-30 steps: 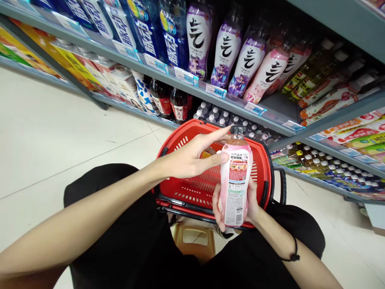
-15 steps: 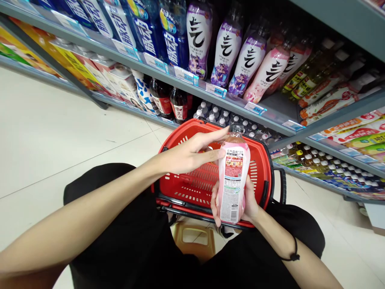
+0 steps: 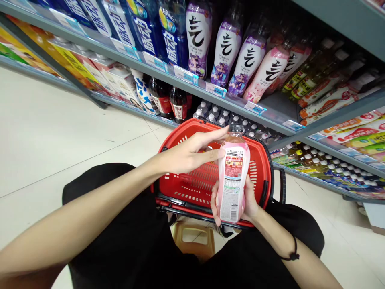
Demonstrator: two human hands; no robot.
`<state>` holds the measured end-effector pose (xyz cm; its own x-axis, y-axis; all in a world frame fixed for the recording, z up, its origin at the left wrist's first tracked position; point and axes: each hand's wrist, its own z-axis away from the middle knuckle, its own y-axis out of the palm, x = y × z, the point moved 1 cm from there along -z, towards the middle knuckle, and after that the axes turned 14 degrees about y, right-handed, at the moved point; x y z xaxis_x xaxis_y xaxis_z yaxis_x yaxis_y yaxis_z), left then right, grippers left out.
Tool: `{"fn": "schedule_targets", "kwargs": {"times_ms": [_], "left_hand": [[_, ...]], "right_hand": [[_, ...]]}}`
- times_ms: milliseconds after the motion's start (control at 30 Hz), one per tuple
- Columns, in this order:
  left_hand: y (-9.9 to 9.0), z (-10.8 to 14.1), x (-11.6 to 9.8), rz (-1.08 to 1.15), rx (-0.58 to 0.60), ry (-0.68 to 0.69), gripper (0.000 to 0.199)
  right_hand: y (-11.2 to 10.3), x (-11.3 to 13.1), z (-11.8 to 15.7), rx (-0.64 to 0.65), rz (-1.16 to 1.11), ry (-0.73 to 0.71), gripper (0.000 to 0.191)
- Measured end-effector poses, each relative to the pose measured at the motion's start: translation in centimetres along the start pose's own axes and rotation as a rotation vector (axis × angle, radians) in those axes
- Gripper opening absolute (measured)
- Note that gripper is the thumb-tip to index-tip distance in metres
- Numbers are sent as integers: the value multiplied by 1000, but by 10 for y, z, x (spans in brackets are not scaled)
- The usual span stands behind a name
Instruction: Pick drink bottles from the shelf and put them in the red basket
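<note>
1. The left forearm is bare and slender, and it narrows to a slim wrist.
2. The left hand is ungloved, with long, thin fingers.
3. The right forearm is bare as well, and the right hand is ungloved.
4. A thin black cord bracelet circles the right forearm near the wrist; it has a small, dark knot.
5. Loose, plain black clothing covers the lap and both knees, its folds hard to make out.
6. Black-and-white footwear shows in small part, mostly hidden.
</note>
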<state>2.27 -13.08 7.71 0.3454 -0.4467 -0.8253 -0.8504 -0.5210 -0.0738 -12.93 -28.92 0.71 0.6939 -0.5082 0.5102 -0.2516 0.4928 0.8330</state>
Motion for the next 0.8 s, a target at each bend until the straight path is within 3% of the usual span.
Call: {"fn": "schedule_targets", "kwargs": {"times_ms": [800], "left_hand": [[1, 0, -2, -93, -1, 36, 56]], "right_hand": [[-2, -2, 0, -13, 3, 22, 87]]}}
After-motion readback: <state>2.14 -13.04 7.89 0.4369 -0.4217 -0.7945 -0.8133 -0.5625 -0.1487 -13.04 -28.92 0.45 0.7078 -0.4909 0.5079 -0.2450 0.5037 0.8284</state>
